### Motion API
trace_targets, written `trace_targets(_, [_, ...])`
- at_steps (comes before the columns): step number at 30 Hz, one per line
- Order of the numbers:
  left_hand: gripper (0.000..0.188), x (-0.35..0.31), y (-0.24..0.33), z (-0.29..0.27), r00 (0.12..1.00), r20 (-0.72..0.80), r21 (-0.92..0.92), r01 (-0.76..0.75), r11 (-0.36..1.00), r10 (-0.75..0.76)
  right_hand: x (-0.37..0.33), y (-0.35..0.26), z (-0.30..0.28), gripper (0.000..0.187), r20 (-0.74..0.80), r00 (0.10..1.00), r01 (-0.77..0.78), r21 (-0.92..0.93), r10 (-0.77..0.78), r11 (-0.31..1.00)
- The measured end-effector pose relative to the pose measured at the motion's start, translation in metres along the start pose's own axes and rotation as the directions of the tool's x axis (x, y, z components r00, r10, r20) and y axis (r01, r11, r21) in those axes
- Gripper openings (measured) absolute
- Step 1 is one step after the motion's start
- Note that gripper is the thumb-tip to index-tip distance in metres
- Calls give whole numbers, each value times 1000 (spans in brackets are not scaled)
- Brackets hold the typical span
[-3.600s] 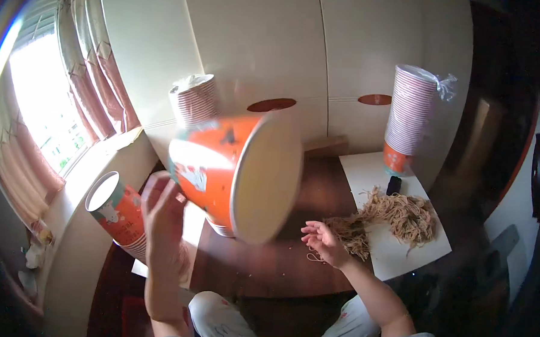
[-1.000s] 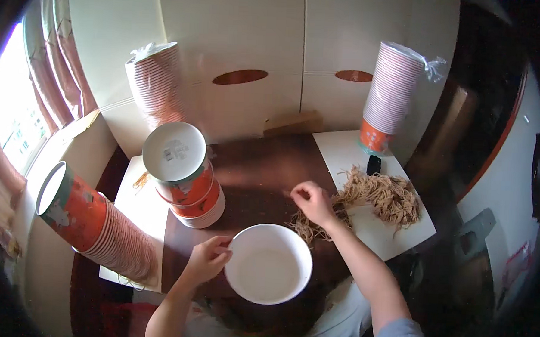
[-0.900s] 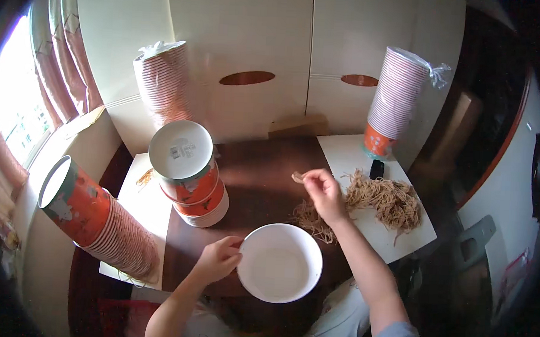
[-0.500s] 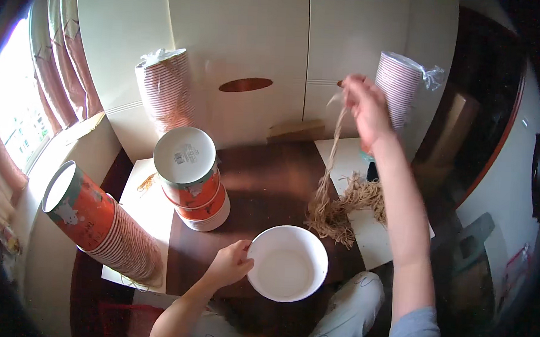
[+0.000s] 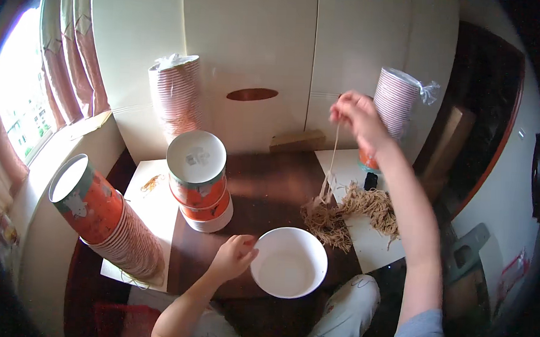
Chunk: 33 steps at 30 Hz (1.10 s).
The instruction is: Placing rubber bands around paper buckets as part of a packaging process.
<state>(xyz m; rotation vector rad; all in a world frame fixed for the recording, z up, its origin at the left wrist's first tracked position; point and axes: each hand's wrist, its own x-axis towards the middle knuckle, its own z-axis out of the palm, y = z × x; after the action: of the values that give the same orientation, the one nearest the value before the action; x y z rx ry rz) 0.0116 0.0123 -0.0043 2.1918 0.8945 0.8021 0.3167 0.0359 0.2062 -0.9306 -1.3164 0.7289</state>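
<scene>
At the near edge of the table, a white round paper bucket [image 5: 285,271] stands with its open mouth toward me. My left hand [image 5: 233,258] is closed at its left rim, thumb and fingers pinched there. My right hand [image 5: 362,121] is raised over the table's right side, fingers pinched together on a strand of twine [image 5: 336,138]. The strand hangs down to a heap of tan, frayed twine [image 5: 370,210] that spreads over a white board [image 5: 374,257] and the brown tabletop. A small hole shows in the bucket's right wall.
On the left leans a tall stack of red and green printed buckets [image 5: 108,221]. Upturned buckets [image 5: 198,159] stand beside it. Wrapped bucket stacks [image 5: 175,95] [image 5: 397,102] rise at the back left and back right. A cream panel with oval cutouts [image 5: 252,94] bounds the far side.
My right hand has drawn slightly down and left, and the hanging twine has thinned from a loose bunch to one strand. The left hand stays at the bucket's rim. The view has shifted slightly.
</scene>
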Motion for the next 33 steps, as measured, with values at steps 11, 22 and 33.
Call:
trace_targets(11, [38,3,-3,7,883,344,-475,458,752,-321,-156,115,109,15,324,914,4,-612,246,791])
trace_targets(22, [38,0,1,1,855,414,-523,505,687,-313,-169,143,114,13,399,902,155,-652,162,742])
trace_targets(33, [37,-1,4,-1,844,419,-501,522,690,-334,-168,134,115,12,373,906,148,-723,201,675])
